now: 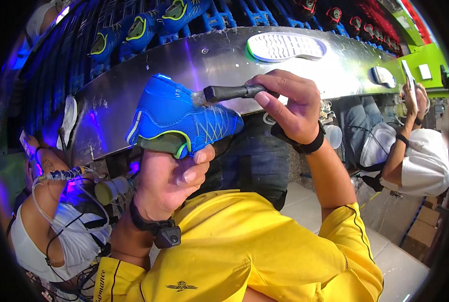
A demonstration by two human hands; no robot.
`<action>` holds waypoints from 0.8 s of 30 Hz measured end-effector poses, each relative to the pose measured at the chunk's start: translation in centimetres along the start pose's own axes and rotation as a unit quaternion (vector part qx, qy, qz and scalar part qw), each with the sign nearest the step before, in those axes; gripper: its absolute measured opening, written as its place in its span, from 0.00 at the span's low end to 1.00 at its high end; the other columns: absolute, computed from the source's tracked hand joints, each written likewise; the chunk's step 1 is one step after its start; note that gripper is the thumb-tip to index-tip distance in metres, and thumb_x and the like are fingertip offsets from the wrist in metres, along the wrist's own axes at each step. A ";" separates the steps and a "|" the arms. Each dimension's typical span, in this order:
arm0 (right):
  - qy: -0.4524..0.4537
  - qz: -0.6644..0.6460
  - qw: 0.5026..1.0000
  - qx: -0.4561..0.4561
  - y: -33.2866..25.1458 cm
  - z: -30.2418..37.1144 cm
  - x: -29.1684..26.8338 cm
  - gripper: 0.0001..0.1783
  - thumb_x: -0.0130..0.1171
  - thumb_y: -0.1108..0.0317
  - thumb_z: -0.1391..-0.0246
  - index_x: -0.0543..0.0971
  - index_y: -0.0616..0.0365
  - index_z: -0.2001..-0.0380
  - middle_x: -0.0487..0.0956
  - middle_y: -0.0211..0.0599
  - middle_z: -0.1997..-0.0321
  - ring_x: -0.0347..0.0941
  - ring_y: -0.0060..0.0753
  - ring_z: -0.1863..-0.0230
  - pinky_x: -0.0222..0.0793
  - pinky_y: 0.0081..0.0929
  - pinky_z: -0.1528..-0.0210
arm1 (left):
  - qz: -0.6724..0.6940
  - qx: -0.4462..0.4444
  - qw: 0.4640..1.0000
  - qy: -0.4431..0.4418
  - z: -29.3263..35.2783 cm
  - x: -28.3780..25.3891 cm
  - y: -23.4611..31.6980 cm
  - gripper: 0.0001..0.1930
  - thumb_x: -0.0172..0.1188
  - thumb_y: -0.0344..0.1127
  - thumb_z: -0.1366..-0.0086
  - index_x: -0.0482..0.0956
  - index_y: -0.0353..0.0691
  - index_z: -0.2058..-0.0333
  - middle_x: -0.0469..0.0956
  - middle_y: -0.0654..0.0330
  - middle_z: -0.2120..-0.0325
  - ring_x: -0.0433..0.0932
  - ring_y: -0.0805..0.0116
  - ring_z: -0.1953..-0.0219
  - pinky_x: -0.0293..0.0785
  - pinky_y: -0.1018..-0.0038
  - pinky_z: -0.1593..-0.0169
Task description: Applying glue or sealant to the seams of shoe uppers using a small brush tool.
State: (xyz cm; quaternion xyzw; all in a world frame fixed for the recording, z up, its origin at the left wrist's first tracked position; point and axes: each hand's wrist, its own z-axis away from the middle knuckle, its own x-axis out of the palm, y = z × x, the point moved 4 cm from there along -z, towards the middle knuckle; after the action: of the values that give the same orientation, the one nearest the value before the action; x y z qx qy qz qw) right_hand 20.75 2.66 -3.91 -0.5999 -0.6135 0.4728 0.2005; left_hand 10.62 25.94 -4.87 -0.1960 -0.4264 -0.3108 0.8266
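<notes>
A blue shoe upper (pixel 176 113) with yellow-green collar trim is turned bottom up, its dark inside facing down toward me. My left hand (pixel 169 178) grips it from below at the collar. In my right hand (pixel 292 103) is a brush (pixel 234 93) with a black handle, pinched between thumb and fingers. The brush's pale bristles touch the upper near its bottom edge. A white shoe sole (pixel 287 47) lies on the metal bench beyond my right hand.
The metal bench (pixel 118 75) runs across in front of me. Behind it, blue shoe uppers (pixel 139 30) stand on a blue rack. Another sole (pixel 383 76) lies at the right, and a white sole (pixel 69 118) is at the left. People in white work on both sides. A cup (pixel 333 136) hangs below the bench.
</notes>
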 end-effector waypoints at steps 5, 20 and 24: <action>-0.009 0.019 0.999 0.042 0.8 1.2 -0.6 0.12 0.72 0.70 0.42 0.88 0.68 0.58 0.84 0.42 0.71 0.80 0.30 0.73 0.74 0.25 0.67 | 0.008 -0.004 1.000 -0.015 -0.3 -0.3 0.4 0.26 0.45 0.51 0.19 0.69 0.28 0.45 0.72 0.52 0.67 0.72 0.70 0.79 0.69 0.77 0.76; -0.001 0.130 0.984 0.124 -2.9 1.2 0.0 0.10 0.71 0.67 0.43 0.88 0.60 0.60 0.80 0.44 0.75 0.80 0.47 0.75 0.73 0.36 0.72 | -0.123 0.094 0.980 -0.126 -4.6 -2.1 5.9 0.35 0.55 0.40 0.33 0.67 0.29 0.30 0.82 0.41 0.43 0.85 0.46 0.46 0.83 0.52 0.39; 0.066 0.111 0.973 0.192 -1.7 1.7 -2.2 0.10 0.72 0.71 0.41 0.87 0.66 0.59 0.81 0.42 0.74 0.77 0.34 0.76 0.69 0.26 0.72 | -0.204 0.171 0.963 -0.049 -7.1 1.2 8.0 0.35 0.57 0.35 0.34 0.67 0.30 0.29 0.82 0.47 0.42 0.84 0.54 0.45 0.80 0.59 0.37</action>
State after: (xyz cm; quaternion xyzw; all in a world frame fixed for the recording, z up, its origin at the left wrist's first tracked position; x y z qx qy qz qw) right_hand 18.85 0.37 -2.58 -0.6445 -0.4264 0.5600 0.2986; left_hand 20.74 27.16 -8.28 0.0243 -0.5439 -0.3855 0.7450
